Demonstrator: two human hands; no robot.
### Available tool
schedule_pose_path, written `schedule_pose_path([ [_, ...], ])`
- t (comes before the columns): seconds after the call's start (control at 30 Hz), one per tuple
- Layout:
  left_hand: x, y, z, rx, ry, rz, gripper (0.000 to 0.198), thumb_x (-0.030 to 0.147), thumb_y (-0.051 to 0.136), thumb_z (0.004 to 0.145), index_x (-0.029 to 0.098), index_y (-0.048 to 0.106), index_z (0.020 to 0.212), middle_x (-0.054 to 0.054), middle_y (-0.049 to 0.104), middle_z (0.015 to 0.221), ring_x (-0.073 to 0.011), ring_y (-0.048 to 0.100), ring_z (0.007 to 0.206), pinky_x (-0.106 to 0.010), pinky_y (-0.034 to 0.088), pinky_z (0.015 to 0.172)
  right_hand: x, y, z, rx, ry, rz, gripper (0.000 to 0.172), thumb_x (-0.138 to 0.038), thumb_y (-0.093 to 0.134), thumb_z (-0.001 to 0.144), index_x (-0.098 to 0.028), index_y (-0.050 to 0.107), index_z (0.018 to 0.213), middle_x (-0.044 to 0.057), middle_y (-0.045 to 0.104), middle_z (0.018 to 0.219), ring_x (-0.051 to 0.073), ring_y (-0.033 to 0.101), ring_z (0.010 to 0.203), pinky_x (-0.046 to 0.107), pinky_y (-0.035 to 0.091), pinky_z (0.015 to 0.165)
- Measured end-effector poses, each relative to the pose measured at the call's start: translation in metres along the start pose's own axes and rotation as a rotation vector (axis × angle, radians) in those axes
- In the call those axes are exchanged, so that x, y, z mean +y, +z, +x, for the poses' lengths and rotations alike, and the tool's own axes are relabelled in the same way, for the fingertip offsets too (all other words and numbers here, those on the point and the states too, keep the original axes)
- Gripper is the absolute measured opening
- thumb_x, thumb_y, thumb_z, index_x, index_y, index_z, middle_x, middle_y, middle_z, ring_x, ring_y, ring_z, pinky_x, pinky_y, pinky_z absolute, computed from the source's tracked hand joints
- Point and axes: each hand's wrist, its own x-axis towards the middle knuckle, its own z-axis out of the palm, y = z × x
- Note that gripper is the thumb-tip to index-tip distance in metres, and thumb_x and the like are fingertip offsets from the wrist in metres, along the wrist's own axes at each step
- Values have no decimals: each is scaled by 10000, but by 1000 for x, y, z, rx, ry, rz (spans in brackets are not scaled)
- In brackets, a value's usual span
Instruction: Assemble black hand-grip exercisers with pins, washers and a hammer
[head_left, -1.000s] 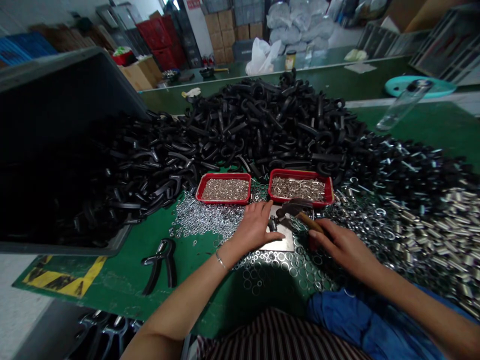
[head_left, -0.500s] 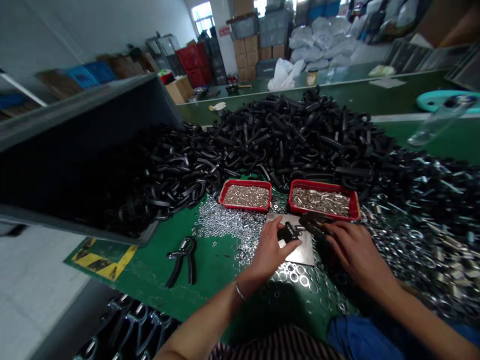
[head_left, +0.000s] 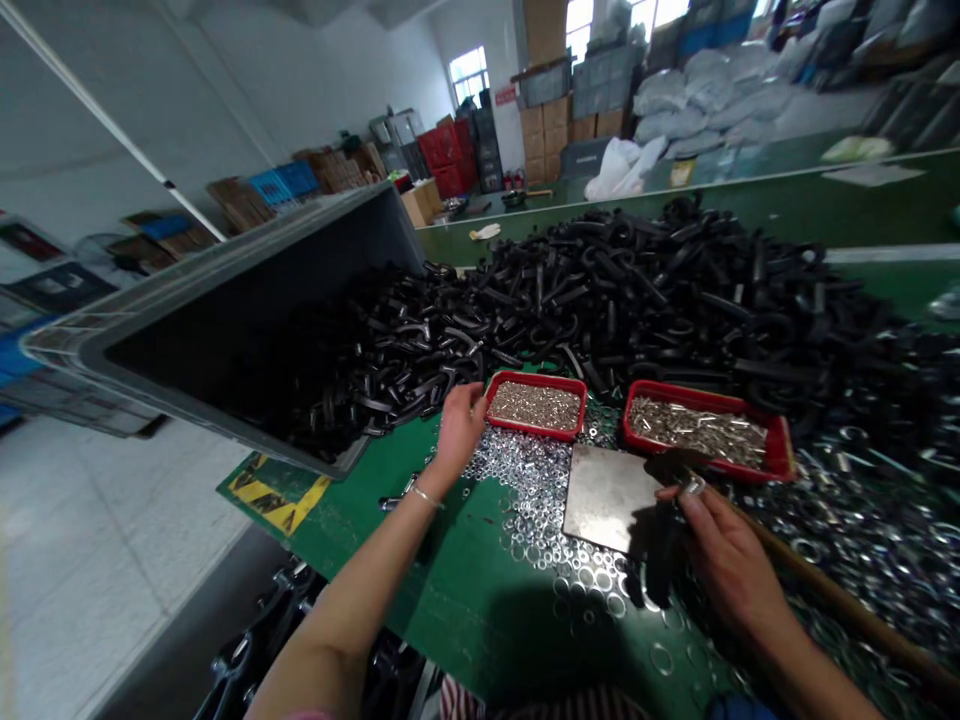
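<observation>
My left hand (head_left: pixel 459 430) reaches forward beside the left red tray (head_left: pixel 491 388), at the near edge of a heap of black curved handles (head_left: pixel 405 340). Its fingers are apart and slightly bent, and nothing shows in them. My right hand (head_left: pixel 724 550) is closed round a black hand grip (head_left: pixel 660 550) with a silver metal part near the thumb, right of a bare steel plate (head_left: pixel 604 495). A hammer with a wooden handle (head_left: pixel 832 585) lies under and behind that hand. Another hand grip (head_left: pixel 388 503) is mostly hidden by my left forearm.
Small metal pins fill the left tray, and longer ones the right red tray (head_left: pixel 784 455). Loose washers and rings (head_left: pixel 536 480) surround the plate. A tipped grey crate (head_left: pixel 225 265) spills black handles at the left. Metal parts (head_left: pixel 892 520) cover the right side.
My left hand has left the plate and moved left and forward to the heap. My right hand has let go of the hammer and now holds the hand grip. The view has turned left.
</observation>
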Motion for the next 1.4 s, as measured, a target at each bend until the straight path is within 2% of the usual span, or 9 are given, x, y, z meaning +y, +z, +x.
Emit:
schedule_pose_path([
  [0.1, -43, -3, 53, -75, -58, 193, 292, 100, 445, 904, 157, 648, 1106, -130, 662, 1119, -258, 581, 1092, -428, 430, 1018, 2, 4, 7, 33, -69, -72, 378, -581, 542, 902, -247, 701, 980, 39, 696, 972, 238, 636, 930, 334, 507, 848],
  [0.2, -50, 11, 88, -138, 15, 213, 346, 43, 419, 867, 165, 675, 1067, -119, 675, 1119, -253, 572, 1099, -408, 422, 1007, 10, 9, 15, -44, -43, -58, 387, -596, 560, 881, -236, 692, 929, 40, 696, 903, 239, 645, 876, 332, 516, 824],
  [0.43, -7, 64, 148, -186, 184, 253, 384, 50, 403, 894, 164, 629, 1182, -127, 618, 1229, -263, 503, 1168, -402, 357, 1033, 17, 9, 20, -115, 32, -39, 413, -629, 559, 861, -226, 630, 798, 37, 674, 816, 223, 634, 783, 296, 510, 702],
  [0.53, 10, 84, 173, -81, 153, 358, 403, 65, 368, 928, 111, 544, 1287, -197, 522, 1330, -315, 428, 1242, -460, 314, 1042, 19, 10, 19, -154, 2, -92, 429, -631, 543, 870, -228, 568, 725, 31, 654, 782, 214, 612, 753, 291, 483, 657],
  [0.67, 22, 98, 197, -53, 101, 572, 364, 57, 302, 944, 39, 597, 1158, -252, 550, 1227, -352, 447, 1192, -463, 356, 949, 24, 11, 19, -186, -43, -168, 420, -598, 531, 897, -225, 542, 704, 12, 608, 725, 196, 574, 711, 296, 455, 668],
  [0.87, 19, 82, 209, -84, 137, 613, 336, 207, 348, 1002, 42, 629, 1080, -226, 619, 1141, -331, 514, 1146, -442, 360, 968, 26, 9, 19, -222, -13, -91, 379, -557, 533, 917, -219, 550, 747, 5, 582, 753, 186, 550, 742, 289, 441, 697],
  [1.07, 4, 55, 188, -185, 232, 643, 286, 260, 443, 976, 108, 592, 1167, -174, 641, 1157, -308, 572, 1128, -403, 410, 959, 26, 14, 20, -192, -13, -6, 402, -567, 559, 897, -220, 478, 713, -24, 466, 697, 154, 467, 675, 273, 407, 640],
  [1.2, 7, 61, 180, -235, 178, 666, 370, 222, 570, 887, 120, 575, 1242, -183, 591, 1251, -327, 580, 1139, -409, 440, 943, 28, 18, 21, -195, 22, 62, 408, -574, 567, 891, -224, 448, 719, -35, 424, 688, 142, 442, 645, 263, 400, 590],
  [1.4, 23, 86, 193, -119, 63, 667, 326, 219, 494, 904, 64, 628, 1157, -234, 605, 1168, -373, 580, 1106, -468, 447, 918, 37, 16, 23, -236, 46, 131, 398, -575, 554, 910, -222, 457, 755, -29, 453, 714, 146, 478, 675, 264, 426, 599],
])
